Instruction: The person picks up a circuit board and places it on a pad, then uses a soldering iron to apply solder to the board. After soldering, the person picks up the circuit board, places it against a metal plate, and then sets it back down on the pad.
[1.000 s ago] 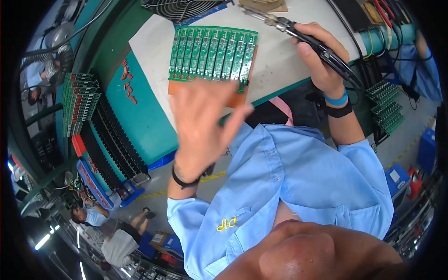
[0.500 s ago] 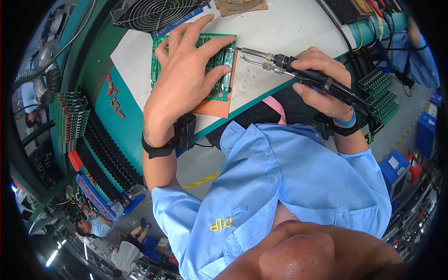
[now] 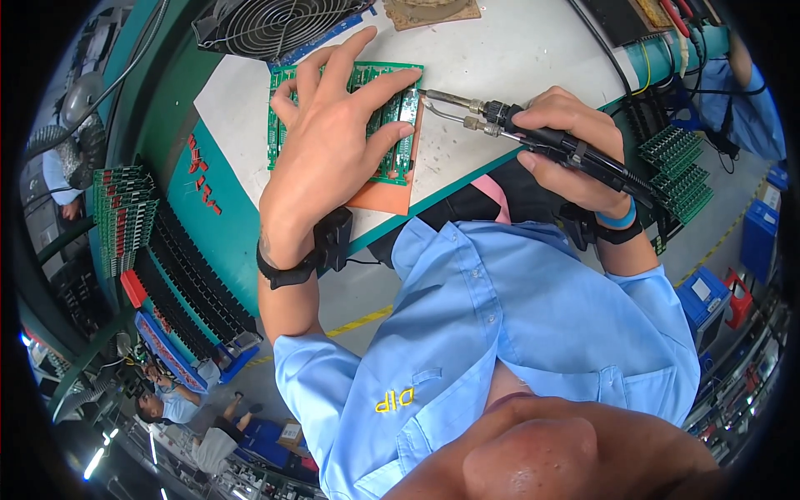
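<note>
A green circuit board [image 3: 403,162] lies on top of an orange board [image 3: 382,200] on the white work surface. My left hand [image 3: 321,142] is spread over the circuit board, fingers apart; the index fingertip touches the top right corner and the thumb rests near the right side. In my right hand [image 3: 579,146] is a black soldering iron [image 3: 550,137] with a thin metal tube running beside its shaft. Its tip points left and meets the board's right edge, just below my left index fingertip; whether it touches a joint is too small to tell.
A black fan [image 3: 279,29] with a wire guard stands behind the board. Small red parts [image 3: 200,175] lie on the green mat at left. Stacked circuit boards stand in racks at left [image 3: 125,217] and right [image 3: 679,171]. A dark cable [image 3: 600,42] crosses the back right.
My right hand has shifted slightly left, bringing the soldering iron's tip a little lower and closer to the board's right edge. My left hand stays spread over the board, nearly still.
</note>
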Motion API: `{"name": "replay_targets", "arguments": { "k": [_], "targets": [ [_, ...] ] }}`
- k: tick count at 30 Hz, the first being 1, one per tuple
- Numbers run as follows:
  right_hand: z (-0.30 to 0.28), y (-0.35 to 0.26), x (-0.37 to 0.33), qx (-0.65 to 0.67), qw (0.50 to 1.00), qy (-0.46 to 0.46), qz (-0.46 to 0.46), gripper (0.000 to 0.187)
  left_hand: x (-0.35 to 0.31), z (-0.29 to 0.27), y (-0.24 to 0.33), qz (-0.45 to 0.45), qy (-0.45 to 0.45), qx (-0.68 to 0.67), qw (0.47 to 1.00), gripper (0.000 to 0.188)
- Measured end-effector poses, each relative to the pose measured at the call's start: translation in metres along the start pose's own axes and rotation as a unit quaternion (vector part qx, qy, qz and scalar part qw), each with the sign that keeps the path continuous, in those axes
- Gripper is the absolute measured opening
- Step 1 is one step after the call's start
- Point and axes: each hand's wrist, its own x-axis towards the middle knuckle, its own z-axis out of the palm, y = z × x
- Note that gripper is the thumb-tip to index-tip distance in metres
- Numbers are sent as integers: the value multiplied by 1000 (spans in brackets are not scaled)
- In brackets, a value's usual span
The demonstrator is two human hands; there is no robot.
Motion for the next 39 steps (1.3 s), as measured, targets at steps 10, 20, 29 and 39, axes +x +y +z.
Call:
{"name": "replay_targets", "arguments": {
  "k": [10, 20, 29, 39],
  "targets": [
    [-4, -3, -1, 1, 1000, 5, 12, 40, -3, -2, -4, -5, -10, -4, 1000, 48],
    [9, 20, 41, -52, 984, 162, -43, 47, -29, -15, 23, -7, 60, -11, 998, 58],
    [10, 40, 30, -9, 986, 166, -3, 48, -61, 54, 57, -103, 200, 51, 973, 45],
    [9, 29, 16, 17, 984, 175, 31, 48, -109, 42, 29, -37, 180, -20, 983, 42]
  ]
}}
